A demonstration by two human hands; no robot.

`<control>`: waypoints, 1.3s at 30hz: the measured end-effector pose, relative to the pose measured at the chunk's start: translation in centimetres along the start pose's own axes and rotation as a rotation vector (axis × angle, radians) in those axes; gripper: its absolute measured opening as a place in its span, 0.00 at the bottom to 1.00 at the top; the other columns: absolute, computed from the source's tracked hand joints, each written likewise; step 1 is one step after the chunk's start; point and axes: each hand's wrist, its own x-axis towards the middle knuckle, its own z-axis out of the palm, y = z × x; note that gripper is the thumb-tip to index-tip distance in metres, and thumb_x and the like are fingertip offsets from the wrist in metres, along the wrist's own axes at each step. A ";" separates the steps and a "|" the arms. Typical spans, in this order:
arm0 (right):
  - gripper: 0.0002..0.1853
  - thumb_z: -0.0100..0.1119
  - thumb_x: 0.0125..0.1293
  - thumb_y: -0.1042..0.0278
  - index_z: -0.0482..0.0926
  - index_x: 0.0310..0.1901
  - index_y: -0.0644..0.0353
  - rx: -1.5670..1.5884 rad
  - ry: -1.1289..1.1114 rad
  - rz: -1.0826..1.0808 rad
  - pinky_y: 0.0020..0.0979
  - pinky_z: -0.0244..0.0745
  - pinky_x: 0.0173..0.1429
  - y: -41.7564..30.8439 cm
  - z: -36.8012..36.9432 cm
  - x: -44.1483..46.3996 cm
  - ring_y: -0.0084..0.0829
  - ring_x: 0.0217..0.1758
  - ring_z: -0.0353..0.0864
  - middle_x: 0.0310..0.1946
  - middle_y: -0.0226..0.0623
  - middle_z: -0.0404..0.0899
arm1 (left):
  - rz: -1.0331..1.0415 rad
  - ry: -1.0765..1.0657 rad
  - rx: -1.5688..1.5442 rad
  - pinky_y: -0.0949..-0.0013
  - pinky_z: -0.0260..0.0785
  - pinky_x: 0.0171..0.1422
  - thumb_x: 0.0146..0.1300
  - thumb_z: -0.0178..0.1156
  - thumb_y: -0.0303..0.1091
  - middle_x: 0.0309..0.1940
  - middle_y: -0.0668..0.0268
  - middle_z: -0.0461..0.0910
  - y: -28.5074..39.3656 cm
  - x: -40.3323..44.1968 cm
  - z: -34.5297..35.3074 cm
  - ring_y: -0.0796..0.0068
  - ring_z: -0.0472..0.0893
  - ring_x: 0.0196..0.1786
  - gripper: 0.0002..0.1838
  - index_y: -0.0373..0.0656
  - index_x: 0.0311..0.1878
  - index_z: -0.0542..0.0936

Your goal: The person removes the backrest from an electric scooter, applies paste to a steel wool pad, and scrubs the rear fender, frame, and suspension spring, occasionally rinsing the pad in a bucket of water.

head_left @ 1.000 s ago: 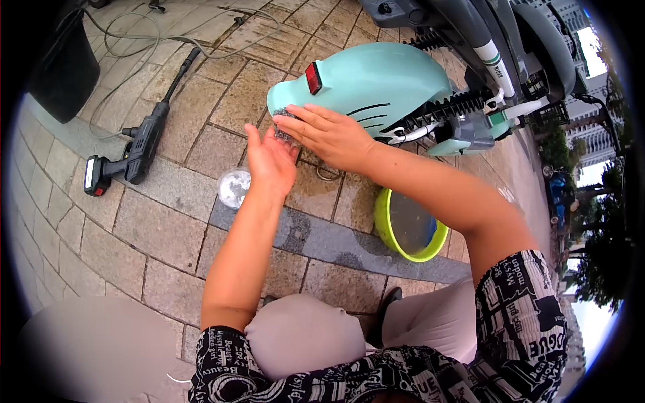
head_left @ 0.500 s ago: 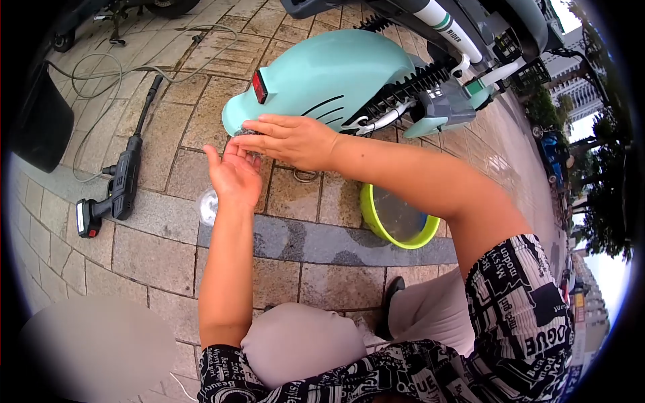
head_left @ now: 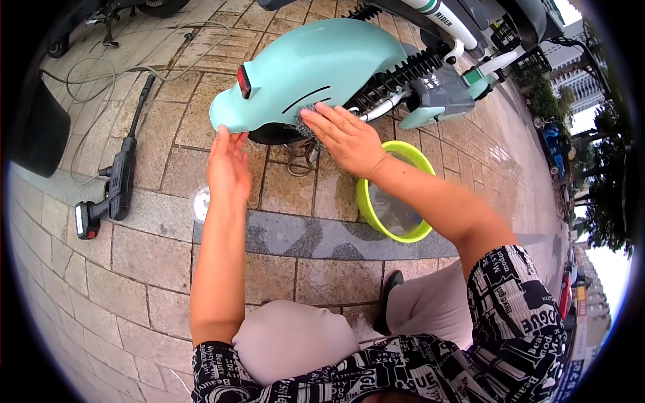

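Note:
A mint-green rear fender (head_left: 322, 64) with a red reflector (head_left: 244, 81) belongs to a two-wheeled vehicle at the top. My left hand (head_left: 229, 171) is at the fender's tail end. Its thumb lies against the edge and its fingers reach underneath, partly hidden by the fender. My right hand (head_left: 351, 142) presses a dark grey scrubbing pad (head_left: 307, 122) to the side of the fender, below the black slots. The right fingers lie fairly straight over the pad and cover part of it.
A lime-green bucket (head_left: 365, 201) of cloudy water stands below my right forearm. On the paving to the left lie a cordless pressure washer (head_left: 122, 180) and its hose (head_left: 161, 75). A black bin (head_left: 41, 127) stands at far left; a clear round object (head_left: 201, 204) sits beside my left wrist.
My right hand has moved right with the scrubbing pad, from the fender's tail to its side. My left hand has turned and risen to the tail edge. The view has shifted slightly.

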 end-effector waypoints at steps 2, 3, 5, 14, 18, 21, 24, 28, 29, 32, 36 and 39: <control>0.28 0.52 0.62 0.73 0.75 0.67 0.55 0.079 -0.059 -0.021 0.34 0.60 0.79 0.1 -0.5 -1.1 0.27 0.78 0.63 0.74 0.24 0.65 | 0.010 -0.008 0.001 0.57 0.41 0.74 0.74 0.53 0.57 0.62 0.72 0.78 -0.1 0.1 -0.3 0.74 0.67 0.70 0.27 0.51 0.67 0.73; 0.29 0.53 0.61 0.74 0.75 0.67 0.56 0.094 -0.069 -0.042 0.34 0.61 0.78 0.5 -0.4 -1.2 0.28 0.77 0.64 0.74 0.25 0.66 | 0.012 -0.004 -0.005 0.57 0.41 0.75 0.74 0.54 0.56 0.62 0.72 0.78 -0.3 0.3 -0.4 0.74 0.67 0.70 0.27 0.51 0.67 0.73; 0.30 0.54 0.59 0.76 0.75 0.66 0.57 0.190 0.058 0.009 0.36 0.64 0.77 0.9 -2.5 0.2 0.31 0.75 0.68 0.72 0.28 0.69 | 0.002 0.002 0.010 0.56 0.40 0.75 0.74 0.54 0.56 0.63 0.71 0.78 -0.1 0.0 -0.4 0.74 0.67 0.70 0.27 0.51 0.68 0.72; 0.30 0.56 0.58 0.76 0.75 0.66 0.56 0.227 0.014 0.074 0.36 0.64 0.77 -2.5 1.5 -1.4 0.33 0.74 0.69 0.69 0.31 0.72 | 0.031 0.004 0.018 0.54 0.36 0.78 0.72 0.57 0.58 0.63 0.71 0.77 0.1 0.0 -0.1 0.73 0.66 0.71 0.30 0.51 0.69 0.71; 0.36 0.63 0.43 0.83 0.79 0.60 0.54 0.326 0.226 0.215 0.39 0.72 0.65 0.3 -4.1 1.6 0.39 0.63 0.77 0.60 0.31 0.78 | 0.012 0.006 0.041 0.53 0.36 0.78 0.71 0.57 0.58 0.63 0.71 0.77 -0.2 0.3 -0.6 0.73 0.67 0.71 0.30 0.52 0.70 0.70; 0.33 0.65 0.40 0.84 0.82 0.54 0.51 0.231 0.491 0.322 0.41 0.73 0.57 2.8 -5.1 4.0 0.40 0.53 0.77 0.49 0.31 0.79 | 0.004 0.021 0.042 0.53 0.36 0.78 0.71 0.58 0.58 0.63 0.72 0.77 -0.1 0.1 -0.3 0.73 0.67 0.70 0.30 0.52 0.69 0.71; 0.22 0.64 0.45 0.82 0.83 0.45 0.51 0.334 0.335 0.220 0.38 0.75 0.54 0.1 0.3 2.0 0.37 0.50 0.78 0.46 0.28 0.80 | 0.034 0.055 0.020 0.50 0.37 0.78 0.72 0.58 0.55 0.59 0.68 0.80 0.0 0.2 0.0 0.71 0.71 0.66 0.29 0.46 0.67 0.71; 0.21 0.65 0.45 0.81 0.82 0.44 0.52 0.397 0.264 0.232 0.37 0.76 0.52 -0.9 -0.9 2.0 0.37 0.48 0.78 0.45 0.29 0.79 | 0.052 0.063 0.018 0.50 0.38 0.78 0.72 0.58 0.54 0.58 0.69 0.81 0.2 -0.1 0.1 0.72 0.72 0.65 0.28 0.47 0.66 0.72; 0.22 0.66 0.43 0.81 0.82 0.44 0.52 0.397 0.294 0.336 0.37 0.76 0.51 -0.4 -2.3 2.4 0.37 0.48 0.78 0.45 0.30 0.79 | 0.050 0.068 0.025 0.51 0.40 0.77 0.72 0.59 0.54 0.58 0.69 0.81 0.3 -0.3 0.2 0.72 0.73 0.64 0.27 0.47 0.66 0.72; 0.24 0.66 0.41 0.84 0.81 0.44 0.52 0.285 0.487 0.513 0.39 0.75 0.52 0.7 -2.9 3.9 0.40 0.47 0.77 0.43 0.33 0.79 | 0.039 0.075 0.023 0.51 0.42 0.76 0.72 0.59 0.54 0.57 0.70 0.81 -0.1 -0.5 0.3 0.72 0.73 0.62 0.27 0.47 0.65 0.72; 0.16 0.61 0.50 0.79 0.81 0.42 0.51 0.360 0.367 0.214 0.35 0.76 0.50 -2.4 1.6 4.0 0.36 0.45 0.78 0.41 0.29 0.79 | 0.052 0.094 0.018 0.51 0.44 0.75 0.73 0.58 0.53 0.55 0.70 0.81 0.0 -0.1 0.4 0.73 0.74 0.61 0.26 0.47 0.65 0.72; 0.19 0.62 0.45 0.83 0.82 0.41 0.52 0.402 0.361 0.208 0.36 0.75 0.49 -0.7 0.0 3.4 0.37 0.45 0.78 0.40 0.29 0.79 | 0.057 0.098 0.036 0.51 0.44 0.75 0.73 0.58 0.53 0.54 0.70 0.81 0.0 -0.4 0.2 0.73 0.74 0.61 0.25 0.47 0.64 0.73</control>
